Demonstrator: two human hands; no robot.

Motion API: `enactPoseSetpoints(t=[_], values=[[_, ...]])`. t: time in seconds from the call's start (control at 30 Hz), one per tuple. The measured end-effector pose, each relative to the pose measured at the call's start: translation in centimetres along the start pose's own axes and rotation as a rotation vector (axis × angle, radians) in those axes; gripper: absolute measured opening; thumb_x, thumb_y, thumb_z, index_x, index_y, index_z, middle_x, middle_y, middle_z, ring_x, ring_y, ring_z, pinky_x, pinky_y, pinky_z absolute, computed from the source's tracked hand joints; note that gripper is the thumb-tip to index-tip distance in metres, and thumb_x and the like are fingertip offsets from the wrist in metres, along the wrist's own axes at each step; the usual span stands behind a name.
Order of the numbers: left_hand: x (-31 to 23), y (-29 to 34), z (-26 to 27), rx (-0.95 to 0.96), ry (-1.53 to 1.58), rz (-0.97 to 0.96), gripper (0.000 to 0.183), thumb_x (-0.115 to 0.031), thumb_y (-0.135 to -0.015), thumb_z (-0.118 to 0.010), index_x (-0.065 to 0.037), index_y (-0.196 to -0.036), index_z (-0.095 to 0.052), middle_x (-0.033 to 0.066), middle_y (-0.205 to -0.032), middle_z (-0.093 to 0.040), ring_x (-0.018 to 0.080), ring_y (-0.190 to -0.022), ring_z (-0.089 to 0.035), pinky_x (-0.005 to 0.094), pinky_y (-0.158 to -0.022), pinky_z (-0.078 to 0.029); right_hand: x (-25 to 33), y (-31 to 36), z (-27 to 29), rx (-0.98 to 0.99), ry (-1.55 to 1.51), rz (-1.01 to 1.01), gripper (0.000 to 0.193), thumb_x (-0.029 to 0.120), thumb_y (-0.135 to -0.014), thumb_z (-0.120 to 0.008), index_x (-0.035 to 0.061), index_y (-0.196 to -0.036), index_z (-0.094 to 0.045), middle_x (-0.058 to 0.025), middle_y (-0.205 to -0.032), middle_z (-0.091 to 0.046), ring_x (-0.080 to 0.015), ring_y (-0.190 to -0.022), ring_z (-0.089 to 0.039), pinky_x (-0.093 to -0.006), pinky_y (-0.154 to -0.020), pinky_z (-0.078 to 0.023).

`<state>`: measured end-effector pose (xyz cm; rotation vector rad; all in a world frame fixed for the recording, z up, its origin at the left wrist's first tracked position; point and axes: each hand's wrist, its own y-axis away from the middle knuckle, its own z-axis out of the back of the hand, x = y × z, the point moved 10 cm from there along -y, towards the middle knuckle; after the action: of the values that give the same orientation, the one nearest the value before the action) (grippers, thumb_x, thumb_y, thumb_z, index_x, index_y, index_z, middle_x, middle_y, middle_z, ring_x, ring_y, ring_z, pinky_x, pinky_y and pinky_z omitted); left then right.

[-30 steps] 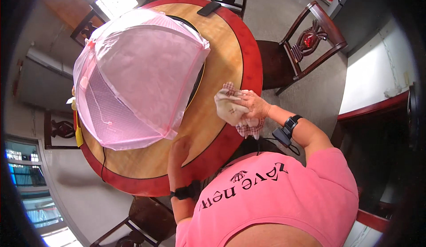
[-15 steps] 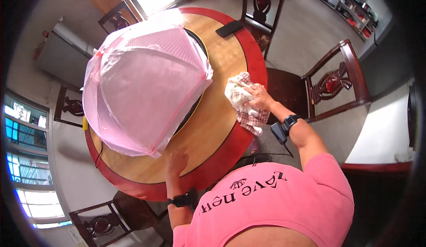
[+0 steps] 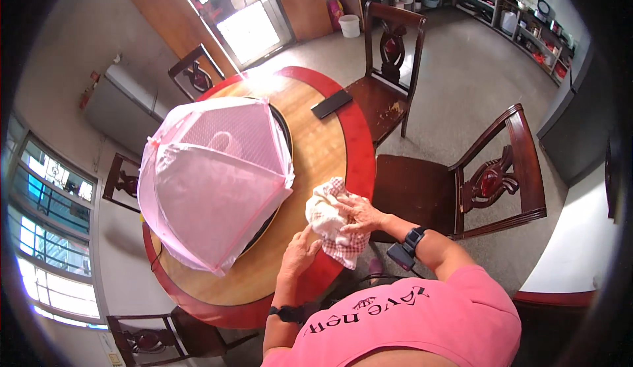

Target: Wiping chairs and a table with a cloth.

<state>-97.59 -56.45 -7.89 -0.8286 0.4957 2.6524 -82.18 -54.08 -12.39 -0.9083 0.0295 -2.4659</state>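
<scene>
A crumpled white-and-red checked cloth (image 3: 330, 222) lies on the right rim of the round table, with part of it hanging past the edge. On top of it, my right hand (image 3: 359, 214) holds the bunched cloth, fingers bent over the folds. My left hand (image 3: 302, 253) is on the wood top close to the cloth's left side, fingers apart and nothing held; whether a fingertip touches the cloth I cannot tell. Left of both hands stands a pink mesh food cover (image 3: 217, 195), over a dark round tray with a yellow rim.
The round wooden table (image 3: 237, 294) has a red border. A black phone-like slab (image 3: 331, 104) rests at its far right. Dark carved chairs stand around it, the nearest chair (image 3: 422, 189) close to my right arm. A white bucket (image 3: 349, 26) sits on the floor beyond.
My right hand has drawn the cloth inward, nearer my left hand. My left hand has moved right, from beside the food cover to the cloth. The view has tilted upward.
</scene>
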Motion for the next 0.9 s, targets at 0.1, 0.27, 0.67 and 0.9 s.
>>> enactPoseSetpoints(t=[0.1,0.27,0.67,0.9], values=[[-2.5,-2.8,-0.3,-0.045,-0.064,-0.071,0.063,-0.043,-0.077,-0.054,-0.008,-0.126,-0.038,0.0222,-0.120,-0.043,0.0361,-0.106,-0.046,0.0403,-0.087,-0.040,0.0,1.5,4.3,-0.150,-0.244,0.017,0.066,0.037,-0.071,-0.064,0.0090,-0.125,-0.039,-0.0205,-0.129,-0.033,-0.0354,-0.118,-0.035,-0.0405,-0.097,-0.031],[-5.0,-6.5,-2.2,-0.030,-0.159,-0.020,0.084,-0.059,-0.065,-0.058,-0.014,-0.131,-0.031,0.0231,-0.131,-0.031,0.0424,-0.117,-0.032,0.0470,-0.091,-0.035,-5.7,9.1,15.1,-0.538,0.120,-0.223,0.035,0.015,-0.071,-0.058,-0.0029,-0.101,-0.054,-0.0201,-0.109,-0.051,-0.0328,-0.102,-0.049,-0.0373,-0.089,-0.040],[-7.7,-7.6,-6.4,-0.039,-0.476,-0.185,0.071,-0.049,-0.058,-0.063,-0.006,-0.112,-0.045,0.0254,-0.112,-0.043,0.0400,-0.105,-0.036,0.0483,-0.085,-0.028,-10.9,18.7,18.0,-0.602,0.157,-0.673,0.024,0.012,-0.072,-0.050,-0.0026,-0.088,-0.060,-0.0204,-0.085,-0.060,-0.0335,-0.081,-0.058,-0.0379,-0.074,-0.046],[-5.6,-6.4,-5.4,-0.060,-0.506,-0.170,0.071,-0.046,-0.059,-0.063,-0.009,-0.116,-0.045,0.0213,-0.112,-0.046,0.0399,-0.106,-0.038,0.0486,-0.088,-0.030,-6.2,6.5,10.7,-0.256,0.092,-0.396,0.023,0.017,-0.073,-0.053,0.0007,-0.089,-0.060,-0.0173,-0.089,-0.060,-0.0308,-0.090,-0.056,-0.0370,-0.078,-0.045]])
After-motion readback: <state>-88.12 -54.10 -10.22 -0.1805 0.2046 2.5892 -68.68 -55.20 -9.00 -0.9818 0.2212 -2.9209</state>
